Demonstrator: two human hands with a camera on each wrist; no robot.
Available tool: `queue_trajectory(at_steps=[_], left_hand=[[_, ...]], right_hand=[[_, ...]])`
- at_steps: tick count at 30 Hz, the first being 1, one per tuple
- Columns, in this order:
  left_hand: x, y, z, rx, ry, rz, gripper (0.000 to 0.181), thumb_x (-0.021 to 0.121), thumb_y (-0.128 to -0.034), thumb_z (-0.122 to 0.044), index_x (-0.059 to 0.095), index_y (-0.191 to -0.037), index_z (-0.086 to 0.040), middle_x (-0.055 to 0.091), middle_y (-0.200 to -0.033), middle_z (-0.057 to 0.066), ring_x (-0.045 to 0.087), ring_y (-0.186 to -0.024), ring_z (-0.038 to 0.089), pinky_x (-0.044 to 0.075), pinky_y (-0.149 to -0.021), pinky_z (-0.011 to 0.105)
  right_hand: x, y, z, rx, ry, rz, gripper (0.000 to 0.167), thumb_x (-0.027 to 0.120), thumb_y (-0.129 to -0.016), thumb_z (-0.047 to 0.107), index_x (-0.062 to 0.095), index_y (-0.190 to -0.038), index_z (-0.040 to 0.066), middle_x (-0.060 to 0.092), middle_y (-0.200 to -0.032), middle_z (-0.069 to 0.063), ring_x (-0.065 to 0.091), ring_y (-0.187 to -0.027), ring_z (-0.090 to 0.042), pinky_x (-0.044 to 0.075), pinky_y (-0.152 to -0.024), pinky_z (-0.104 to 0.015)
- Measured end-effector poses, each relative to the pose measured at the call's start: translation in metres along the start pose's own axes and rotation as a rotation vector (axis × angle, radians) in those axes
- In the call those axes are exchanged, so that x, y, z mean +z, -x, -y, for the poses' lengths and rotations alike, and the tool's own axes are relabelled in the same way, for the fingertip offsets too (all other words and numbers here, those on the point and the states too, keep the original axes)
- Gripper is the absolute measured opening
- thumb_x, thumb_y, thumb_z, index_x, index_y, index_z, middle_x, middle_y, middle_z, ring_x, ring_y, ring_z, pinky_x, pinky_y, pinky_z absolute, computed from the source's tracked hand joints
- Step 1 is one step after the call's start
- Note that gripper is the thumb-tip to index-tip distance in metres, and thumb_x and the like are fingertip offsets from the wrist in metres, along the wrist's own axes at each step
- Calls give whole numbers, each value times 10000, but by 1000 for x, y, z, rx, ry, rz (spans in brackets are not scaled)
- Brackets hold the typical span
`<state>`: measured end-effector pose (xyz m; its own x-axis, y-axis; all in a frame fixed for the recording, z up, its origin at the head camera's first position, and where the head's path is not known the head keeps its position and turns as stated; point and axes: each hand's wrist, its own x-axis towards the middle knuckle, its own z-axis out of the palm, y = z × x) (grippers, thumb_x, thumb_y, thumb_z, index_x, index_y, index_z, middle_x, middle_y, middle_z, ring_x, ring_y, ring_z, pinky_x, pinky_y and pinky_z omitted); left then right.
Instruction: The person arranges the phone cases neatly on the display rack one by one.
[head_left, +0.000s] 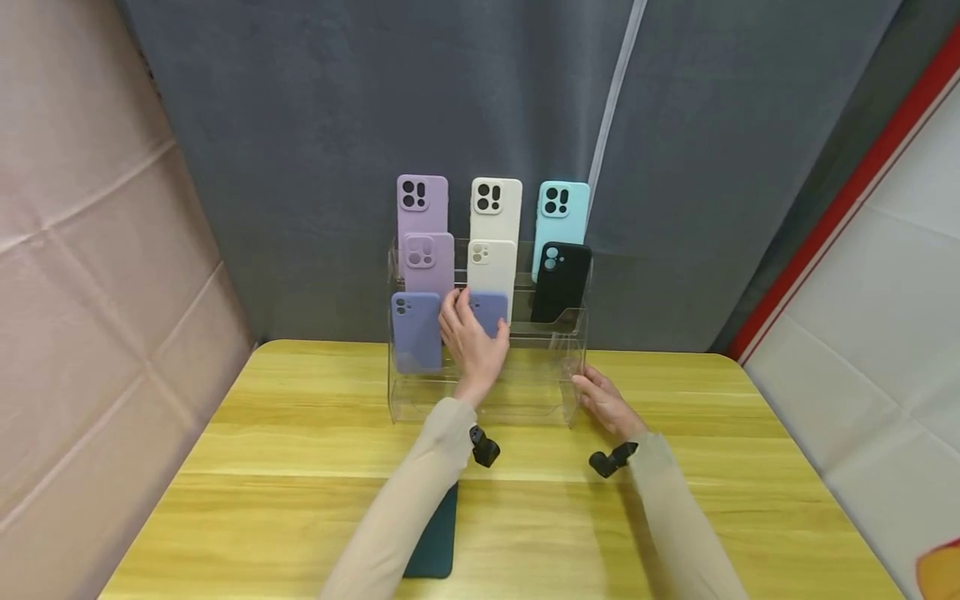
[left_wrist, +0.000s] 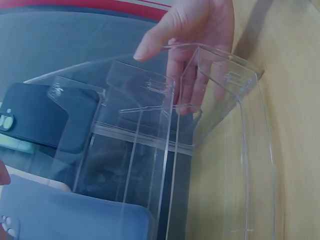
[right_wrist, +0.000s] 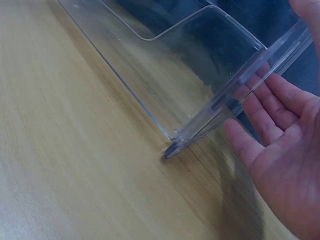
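My left hand grips a blue-violet phone case at the middle of a clear tiered display stand, thumb at the case's right edge and fingers at its left. That case fills the lower left of the left wrist view, where only bits of the fingers show. With fingers fairly straight, my right hand rests against the stand's right side panel. In the right wrist view, its fingers lie along the clear panel. Another blue-violet case stands in the front tier at left.
Behind stand a lilac case, a white case and a black case. The back row has a purple case, a cream case and a turquoise case. A dark green item lies under the left forearm.
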<state>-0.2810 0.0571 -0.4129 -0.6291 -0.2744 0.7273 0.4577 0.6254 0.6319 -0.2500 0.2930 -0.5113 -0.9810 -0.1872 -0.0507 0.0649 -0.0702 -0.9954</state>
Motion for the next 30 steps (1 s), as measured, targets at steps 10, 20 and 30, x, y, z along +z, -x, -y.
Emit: queue_trajectory(at_steps=[10,20,30], left_hand=[[-28,11,9,-62,50,1,660,747,-712,-110,439,-1281,19,381,-1263,168,368,-1175,316,336,-1002,429],[-56,32,26,-142,132,29,633,728,-709,-50,426,-1251,76,377,-1222,192,373,-1152,337,393,-921,464],[-89,57,39,-333,15,225,685,771,-733,-165,422,-1276,66,371,-1247,208,396,-1117,367,414,-823,490]], right_hand=[[0,1,0,-5,-20,-2,504,353,-1019,111,153,-1442,-77,147,-1498,-209,162,-1340,-252,145,-1102,-439],[1,2,0,-14,2,15,590,385,-1013,182,95,-1458,-76,71,-1530,-216,37,-1396,-319,94,-1107,-492],[-12,-3,-15,-150,31,108,578,534,-914,414,365,-1350,74,355,-1366,-25,302,-1239,-138,304,-981,-304]])
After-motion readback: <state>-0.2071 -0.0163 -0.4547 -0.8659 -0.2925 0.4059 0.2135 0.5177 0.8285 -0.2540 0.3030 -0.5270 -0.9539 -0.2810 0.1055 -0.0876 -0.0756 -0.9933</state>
